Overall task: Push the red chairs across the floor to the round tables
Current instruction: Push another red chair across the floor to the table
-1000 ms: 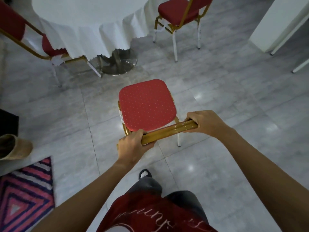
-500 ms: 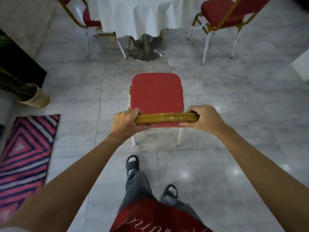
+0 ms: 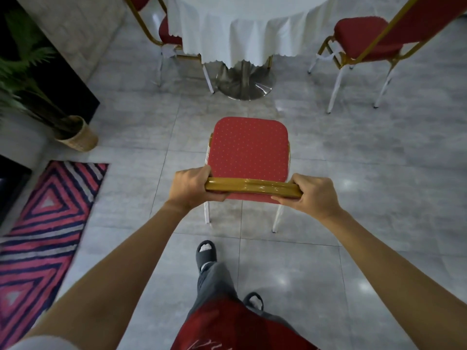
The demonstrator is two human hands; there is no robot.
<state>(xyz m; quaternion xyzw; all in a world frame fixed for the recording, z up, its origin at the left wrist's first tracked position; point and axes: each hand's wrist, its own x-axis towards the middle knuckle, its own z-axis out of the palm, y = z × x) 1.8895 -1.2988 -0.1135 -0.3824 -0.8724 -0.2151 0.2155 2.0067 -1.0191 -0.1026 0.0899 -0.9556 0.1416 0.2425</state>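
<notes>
A red chair (image 3: 249,154) with a dotted seat, gold frame and white legs stands on the grey tiled floor in front of me. My left hand (image 3: 192,186) grips the left end of its gold top rail and my right hand (image 3: 309,195) grips the right end. Ahead stands a round table (image 3: 242,26) under a white cloth, on a shiny metal base. The chair's front edge is about one tile short of that base.
Two more red chairs flank the table, one at its left (image 3: 168,34), one at its right (image 3: 364,37). A potted plant in a woven basket (image 3: 75,133) and a striped pink rug (image 3: 43,223) lie at the left. Open tiled floor lies to the right.
The chair has turned to face the table squarely and moved closer to it. Both hands have kept their grip on the top rail while I stepped forward.
</notes>
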